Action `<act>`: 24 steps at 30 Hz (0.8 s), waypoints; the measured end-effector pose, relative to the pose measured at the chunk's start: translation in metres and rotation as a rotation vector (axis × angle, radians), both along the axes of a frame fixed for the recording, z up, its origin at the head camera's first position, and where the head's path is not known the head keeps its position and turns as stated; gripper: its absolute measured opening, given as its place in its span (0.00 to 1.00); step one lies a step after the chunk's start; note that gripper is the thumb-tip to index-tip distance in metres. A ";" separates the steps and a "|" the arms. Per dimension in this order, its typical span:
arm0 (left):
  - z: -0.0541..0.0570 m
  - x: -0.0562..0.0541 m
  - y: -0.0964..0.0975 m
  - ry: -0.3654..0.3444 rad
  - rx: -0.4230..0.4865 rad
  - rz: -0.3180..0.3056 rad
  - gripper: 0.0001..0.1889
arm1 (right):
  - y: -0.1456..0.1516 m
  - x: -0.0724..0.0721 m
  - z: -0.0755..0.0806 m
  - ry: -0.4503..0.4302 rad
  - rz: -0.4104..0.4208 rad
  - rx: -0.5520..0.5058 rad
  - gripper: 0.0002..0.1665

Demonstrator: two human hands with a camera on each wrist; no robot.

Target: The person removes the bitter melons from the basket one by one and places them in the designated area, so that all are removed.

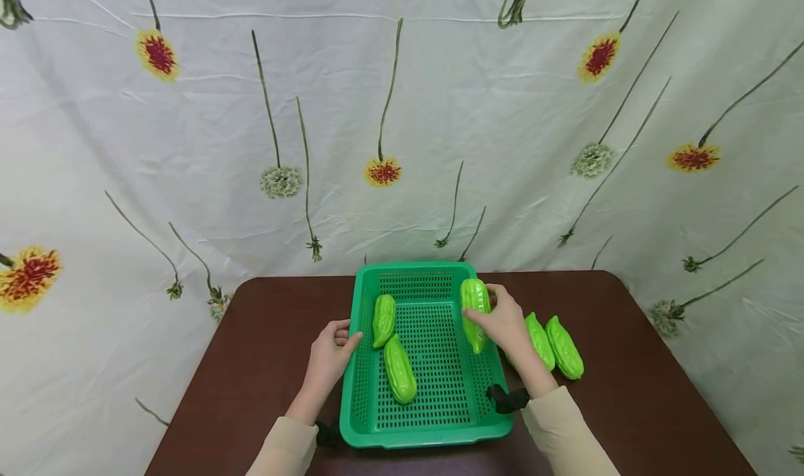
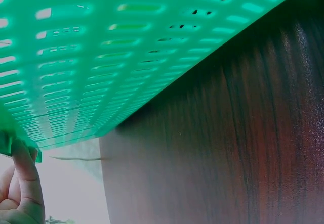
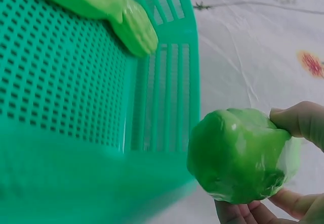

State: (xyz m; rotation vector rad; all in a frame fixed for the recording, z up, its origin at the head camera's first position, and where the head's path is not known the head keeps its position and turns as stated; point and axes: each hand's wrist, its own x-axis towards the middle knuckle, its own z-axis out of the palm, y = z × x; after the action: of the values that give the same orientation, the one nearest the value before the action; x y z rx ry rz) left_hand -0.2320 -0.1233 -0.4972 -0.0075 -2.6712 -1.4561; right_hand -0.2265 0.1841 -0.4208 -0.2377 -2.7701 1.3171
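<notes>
Pinches a green gourd (image 1: pixel 474 300) between thumb and fingers of the right hand (image 1: pixel 505 322), by the right wall of the basket (image 1: pixel 427 439), and grips its left rim with the left hand (image 1: pixel 328 356).

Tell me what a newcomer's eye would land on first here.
Probably the bright green basket, vivid against the dark table, with two lighter green gourds lying in its left half. Next come the hands: the right hand holds another gourd at the basket's right side, and the left hand holds its left rim. Behind the table, a pale cloth with red-and-yellow flowers fills the background.
</notes>
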 end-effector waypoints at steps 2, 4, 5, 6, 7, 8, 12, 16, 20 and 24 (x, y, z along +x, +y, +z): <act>-0.001 0.000 0.000 0.004 -0.002 0.000 0.22 | 0.009 0.004 0.002 -0.009 -0.011 0.004 0.42; -0.001 -0.001 -0.001 0.003 -0.001 0.001 0.22 | 0.018 0.008 0.004 -0.018 -0.021 0.008 0.42; -0.001 -0.001 -0.001 0.002 0.001 0.001 0.22 | 0.023 0.010 0.004 -0.023 -0.025 0.011 0.43; -0.002 -0.001 -0.001 0.001 0.002 0.000 0.22 | 0.028 0.012 0.004 -0.032 -0.028 0.011 0.43; -0.002 -0.001 -0.001 0.002 0.002 -0.001 0.22 | 0.032 0.014 0.004 -0.038 -0.030 0.010 0.43; -0.002 -0.001 -0.001 0.001 0.003 -0.002 0.22 | 0.036 0.015 0.003 -0.042 -0.032 0.009 0.43; -0.004 -0.001 -0.001 -0.002 0.003 -0.005 0.23 | 0.052 0.022 -0.001 -0.065 -0.041 0.007 0.44; -0.004 -0.001 -0.001 -0.004 0.003 0.000 0.23 | 0.062 0.032 -0.005 -0.097 -0.051 0.032 0.44; -0.003 -0.001 -0.001 -0.002 0.007 0.003 0.22 | 0.072 0.042 -0.013 -0.129 -0.059 0.053 0.44; -0.002 -0.002 -0.001 0.002 0.009 0.002 0.22 | 0.081 0.051 -0.026 -0.151 -0.067 0.062 0.45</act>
State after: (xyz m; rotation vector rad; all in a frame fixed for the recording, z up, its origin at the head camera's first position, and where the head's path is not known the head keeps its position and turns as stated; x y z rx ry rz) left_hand -0.2339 -0.1243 -0.4996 -0.0058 -2.6626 -1.4668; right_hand -0.1755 0.2652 -0.4470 -0.4395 -2.8920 1.2440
